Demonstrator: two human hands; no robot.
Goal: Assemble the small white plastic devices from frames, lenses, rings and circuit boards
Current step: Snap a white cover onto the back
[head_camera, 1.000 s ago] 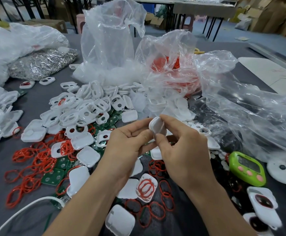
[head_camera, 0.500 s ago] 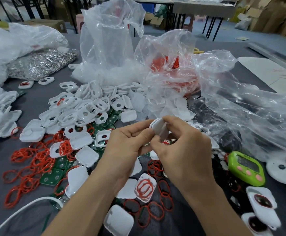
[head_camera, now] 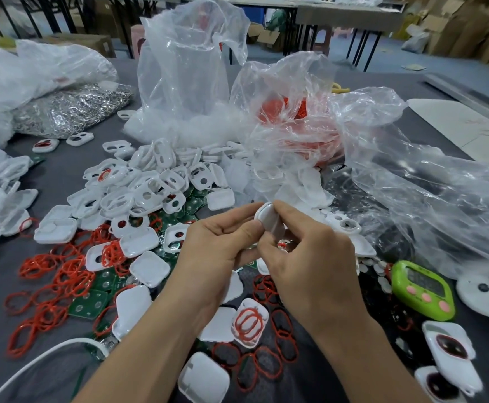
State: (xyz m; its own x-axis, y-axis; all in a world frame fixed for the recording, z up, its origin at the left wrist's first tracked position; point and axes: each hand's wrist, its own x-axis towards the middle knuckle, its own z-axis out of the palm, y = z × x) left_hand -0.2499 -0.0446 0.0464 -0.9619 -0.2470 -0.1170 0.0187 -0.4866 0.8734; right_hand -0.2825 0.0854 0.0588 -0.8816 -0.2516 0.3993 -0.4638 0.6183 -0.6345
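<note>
Pressing the device: the small white plastic device [head_camera: 269,219] is held edge-on between the fingertips of both hands, lifted off the surface [head_camera: 63,158]. It looks like its parts are being squeezed together.
Left hand: the left hand [head_camera: 217,251] grips the device's near-left edge, thumb and forefinger curled onto it.
Right hand: the right hand [head_camera: 310,263] pinches the top and far edge, its fingers [head_camera: 281,206] bent over the rim.
Doing it well: probably squeeze evenly round the rim with opposing thumbs and keep the halves square. Whether any seam is still open is hidden by the fingers.
Below the fingers: red rings [head_camera: 249,319] lie in an open white shell [head_camera: 259,331], with more rings loose around it.
Left of the fingers: a heap of white frames [head_camera: 150,187] lies over green circuit boards [head_camera: 90,305].
Right of the fingers: a green timer [head_camera: 422,289] sits near pieces fitted with dark lenses [head_camera: 449,346].
Beyond the fingers: clear plastic bags [head_camera: 185,68] stand.
</note>
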